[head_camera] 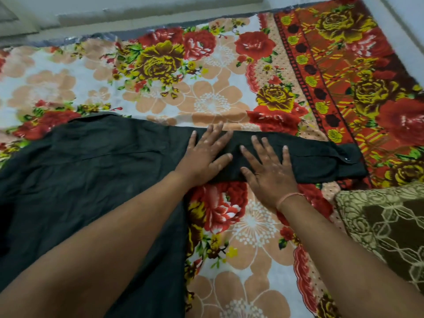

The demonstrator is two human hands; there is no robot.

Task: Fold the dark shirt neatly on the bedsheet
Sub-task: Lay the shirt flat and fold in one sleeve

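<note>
Your two forearms reach in from the bottom of the frame. Between them lies a bare stretch of the floral bedsheet, open room just below the hands. In the lower right corner one brown cloth with a pale honeycomb pattern lies on the sheet, near your right forearm but apart from the garment. A single pinkish thread circles your right wrist.

The dark shirt lies flat on the bedsheet. Its body fills the lower left of the frame and runs out past the left and bottom edges. One sleeve stretches from the body toward the right across the middle of the frame. It ends in a cuff with one button showing.

Your left hand rests palm down where the sleeve meets the body. Your right hand rests palm down just beside it on the sleeve. On both hands the fingers are spread straight and released, pressing the cloth and grasping nothing.

Past the hands, the collar forms the shirt's far edge at centre left. Beyond it the bedsheet lies bare across the upper half of the frame, with its red border band at upper right. A pale wall closes the top.
</note>
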